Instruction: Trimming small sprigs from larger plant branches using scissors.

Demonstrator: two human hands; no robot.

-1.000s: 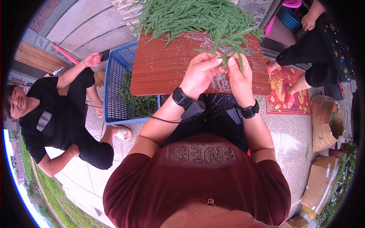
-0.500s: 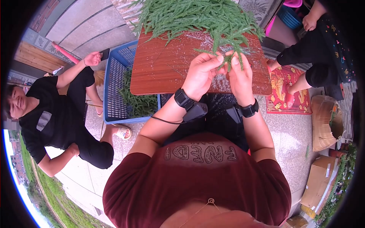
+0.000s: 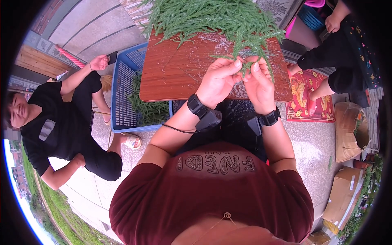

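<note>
Over the bench (image 3: 171, 79): left fingers (image 3: 229, 70) and right fingers (image 3: 260, 74) pinch a green sprig (image 3: 246, 67);
Far side: heaped greenery (image 3: 200, 18);
Left: blue basket (image 3: 121, 98)

Only clear lettering I can spot is on the maroon shirt (image 3: 208, 196): a row of big outlined letters (image 3: 229, 164) across the chest, plus a smaller line (image 3: 228, 153) facing the table's (image 3: 171, 77) near edge. Red mat (image 3: 299, 116) past the near right corner's got gold marks, can't read those.
</note>
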